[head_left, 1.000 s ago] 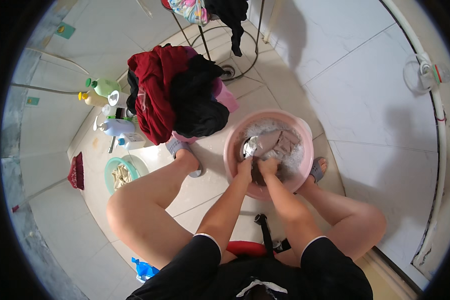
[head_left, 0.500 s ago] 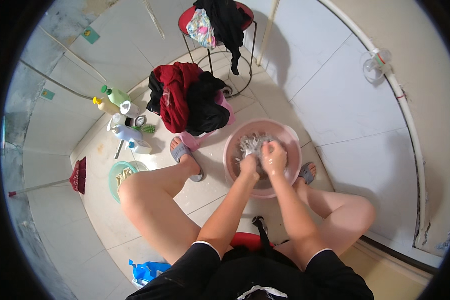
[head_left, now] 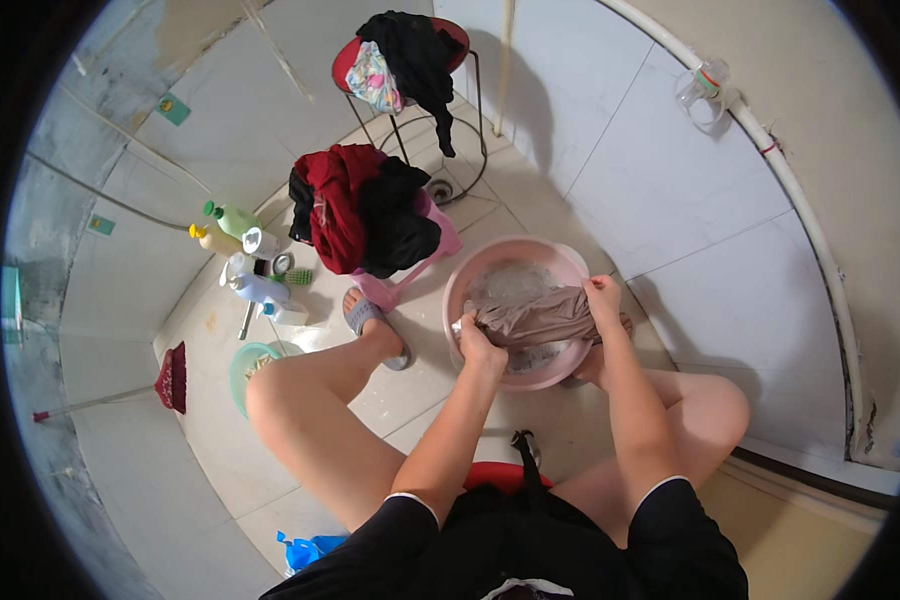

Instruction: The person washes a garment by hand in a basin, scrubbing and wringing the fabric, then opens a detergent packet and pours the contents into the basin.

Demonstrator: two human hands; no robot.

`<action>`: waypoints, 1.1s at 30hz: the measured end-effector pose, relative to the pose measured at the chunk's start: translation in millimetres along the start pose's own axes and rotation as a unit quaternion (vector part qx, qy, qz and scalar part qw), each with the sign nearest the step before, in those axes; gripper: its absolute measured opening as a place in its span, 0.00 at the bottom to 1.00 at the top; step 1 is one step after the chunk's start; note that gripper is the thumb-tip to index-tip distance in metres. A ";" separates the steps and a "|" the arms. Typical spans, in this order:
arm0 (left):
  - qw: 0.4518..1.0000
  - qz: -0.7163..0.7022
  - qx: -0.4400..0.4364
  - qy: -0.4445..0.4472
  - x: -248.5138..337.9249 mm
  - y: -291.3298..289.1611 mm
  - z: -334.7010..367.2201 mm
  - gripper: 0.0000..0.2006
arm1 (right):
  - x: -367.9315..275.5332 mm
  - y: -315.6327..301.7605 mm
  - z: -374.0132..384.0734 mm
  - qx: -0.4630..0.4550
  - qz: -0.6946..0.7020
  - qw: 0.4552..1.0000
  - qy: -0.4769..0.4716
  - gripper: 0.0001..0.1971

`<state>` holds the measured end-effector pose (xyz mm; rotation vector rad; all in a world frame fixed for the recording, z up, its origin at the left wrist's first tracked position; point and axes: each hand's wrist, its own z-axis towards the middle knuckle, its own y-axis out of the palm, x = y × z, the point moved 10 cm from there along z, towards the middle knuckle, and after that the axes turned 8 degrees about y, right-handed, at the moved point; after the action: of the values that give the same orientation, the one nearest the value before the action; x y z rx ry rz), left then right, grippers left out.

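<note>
A wet greyish-brown garment (head_left: 535, 318) is stretched sideways over a pink basin (head_left: 457, 290) on the floor between my feet. My left hand (head_left: 480, 340) is closed on the garment's left end, near the basin's left side. Its right end is gripped by my right hand (head_left: 602, 298), at the basin's right rim. Foamy water (head_left: 516, 283) shows in the basin beyond the cloth. The garment's exact kind cannot be made out.
Red and black clothes (head_left: 335, 215) are heaped on a pink stool (head_left: 435, 245) ahead. More clothes lie on a red round stool (head_left: 455, 45) farther back. Several bottles (head_left: 232, 222) and a green brush (head_left: 301, 276) stand or lie left. A teal basin (head_left: 240, 375) sits by my left knee.
My hands were close together in the suds over the basin. Now they are spread apart, with the brownish garment lifted and stretched between them. The view has shifted slightly.
</note>
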<state>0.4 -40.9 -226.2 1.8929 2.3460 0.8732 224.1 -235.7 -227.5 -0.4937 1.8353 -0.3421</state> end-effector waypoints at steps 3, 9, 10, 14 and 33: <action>0.999 0.027 0.008 0.025 -13.4 -33.0 76.1 0.21 | -1.0 21.5 2.8 0.045 -0.102 0.989 -0.099 0.11; 0.957 0.284 0.012 0.055 -43.3 -65.6 177.1 0.22 | 36.9 128.4 -35.0 -0.026 -0.350 0.926 -0.139 0.24; 0.951 0.299 0.012 0.084 -45.8 -67.6 191.2 0.22 | 53.7 151.9 -43.0 -0.075 -0.422 0.896 -0.116 0.26; 0.932 0.338 0.032 0.127 -37.9 -64.4 214.7 0.21 | 85.9 206.7 -40.5 -0.242 -0.501 0.801 -0.222 0.27; 0.976 0.155 -0.118 -0.100 -85.2 -20.6 196.9 0.17 | -48.1 158.3 -54.6 -0.002 -0.217 0.961 -0.173 0.12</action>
<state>71.6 -38.8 -429.6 2.1575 1.7772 0.8844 159.0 -75.0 -244.7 -0.9040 1.3788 -0.5120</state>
